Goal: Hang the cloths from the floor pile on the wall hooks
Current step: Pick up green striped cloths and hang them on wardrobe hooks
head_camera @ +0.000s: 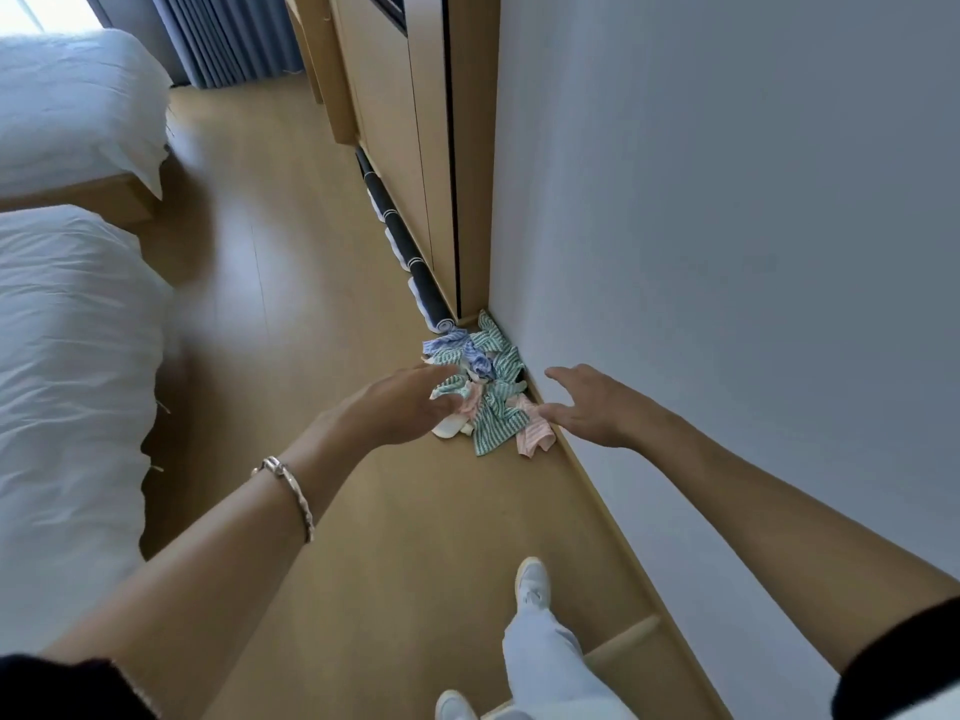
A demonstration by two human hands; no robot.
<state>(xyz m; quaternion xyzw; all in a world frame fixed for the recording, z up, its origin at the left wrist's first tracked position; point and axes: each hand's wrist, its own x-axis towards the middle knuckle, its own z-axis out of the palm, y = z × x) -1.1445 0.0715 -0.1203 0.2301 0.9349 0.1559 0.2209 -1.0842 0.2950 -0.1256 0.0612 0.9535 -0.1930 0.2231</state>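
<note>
While left hand point(410, 402) and right hand point(592, 407) hold each grip spread, the left partly hides the cloths point(493, 423).

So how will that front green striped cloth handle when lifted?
Probably floppy: the green striped cloth lies crumpled on the floor. Likely light, as it looks thin. It lies bunched against the pink cloth, so that may drag along.

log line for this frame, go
phase: reach | left hand: open, toward pile | right hand: open, toward pile, by wall | hooks: not in view
</note>
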